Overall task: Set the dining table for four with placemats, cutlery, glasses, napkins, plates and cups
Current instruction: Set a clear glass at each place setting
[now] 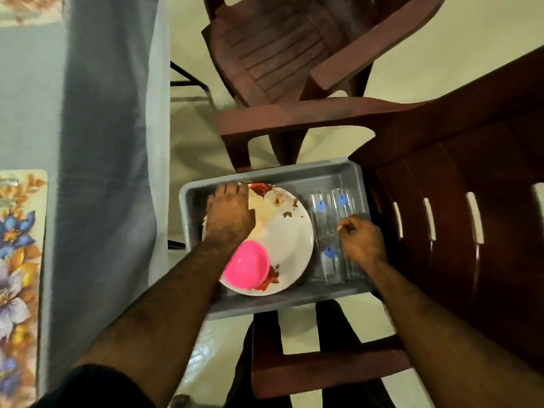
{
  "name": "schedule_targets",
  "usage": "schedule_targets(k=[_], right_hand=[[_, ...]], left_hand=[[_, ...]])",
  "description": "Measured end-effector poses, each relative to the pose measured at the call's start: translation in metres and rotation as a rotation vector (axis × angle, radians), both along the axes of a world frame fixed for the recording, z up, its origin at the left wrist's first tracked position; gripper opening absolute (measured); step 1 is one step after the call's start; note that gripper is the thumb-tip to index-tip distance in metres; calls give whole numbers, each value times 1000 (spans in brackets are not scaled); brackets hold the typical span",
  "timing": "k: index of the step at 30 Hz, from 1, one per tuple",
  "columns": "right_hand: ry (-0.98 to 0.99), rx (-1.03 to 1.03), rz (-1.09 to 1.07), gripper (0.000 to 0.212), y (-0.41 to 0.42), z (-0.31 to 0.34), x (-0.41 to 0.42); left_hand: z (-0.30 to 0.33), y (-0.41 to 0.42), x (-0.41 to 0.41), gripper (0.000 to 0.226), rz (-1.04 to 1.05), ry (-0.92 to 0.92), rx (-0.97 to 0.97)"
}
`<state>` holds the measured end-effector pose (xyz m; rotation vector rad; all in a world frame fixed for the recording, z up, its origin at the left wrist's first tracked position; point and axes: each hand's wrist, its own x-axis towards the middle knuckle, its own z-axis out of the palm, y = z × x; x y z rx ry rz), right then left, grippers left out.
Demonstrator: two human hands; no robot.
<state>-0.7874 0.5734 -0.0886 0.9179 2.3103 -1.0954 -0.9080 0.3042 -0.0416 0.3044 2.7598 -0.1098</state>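
Grey plastic tub (294, 173) on the seat of a dark red plastic chair (459, 219), just beside the cloth-draped table (88, 113). Inside the tub, on its left side, a white floral plate (290, 228) (possibly the top of a stack, edges of others hinted beneath), with a pink cup (246, 265) lying on its near part, mouth tipped up toward the camera. To the right of the plate, clear glasses (331, 219) with blue flower marks, lying side by side in the tub's right compartment.

Left hand (228, 214) laid palm-down over the plate's far left rim, fingers reaching down past the edge toward the tub wall; fingertips hidden, so grip on the plate impossible to confirm. Right hand (362, 241) over the glasses, fingers curled inward, thumb and forefinger drawn together at one glass; actual pinch on it not clear from this angle.

Floral placemat (20, 245) flat on the table at the left edge of view, another placemat (29, 8) blurred at the top left corner. Second red chair (282, 51) further off, facing the table. Pale tiled floor (412, 66) under everything.
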Motion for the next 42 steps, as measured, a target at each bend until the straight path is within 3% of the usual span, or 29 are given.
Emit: schedule_targets(k=[3, 7, 10, 14, 18, 23, 25, 28, 30, 36, 42], right_hand=[[-64, 145, 27, 8, 24, 7, 19], [-177, 108, 147, 18, 34, 2, 37], [-191, 85, 256, 41, 32, 0, 37], [-142, 108, 316, 53, 28, -1, 12], [-119, 202, 405, 77, 26, -5, -23], [-147, 296, 524, 94, 30, -4, -69], [-187, 350, 588, 86, 32, -6, -87], [-250, 380, 682, 46, 36, -6, -112], [-258, 367, 738, 31, 40, -6, -122], [-308, 318, 836, 16, 56, 14, -139], [-154, 192, 805, 25, 79, 56, -130]], left_hand=[[-6, 54, 6, 65, -53, -169, 179], [-20, 110, 33, 70, -198, -362, 247], [-34, 131, 39, 72, -69, -377, 290], [-63, 140, 24, 75, 149, -372, 360], [-65, 142, 12, 44, 217, -438, 387], [-62, 133, 5, 25, 234, -439, 429], [-57, 128, 2, 28, 238, -479, 468], [-53, 122, -3, 24, 263, -583, 528], [-51, 121, -4, 21, 282, -610, 565], [-45, 117, -3, 24, 310, -537, 641], [-11, 96, 4, 29, 433, -537, 797]])
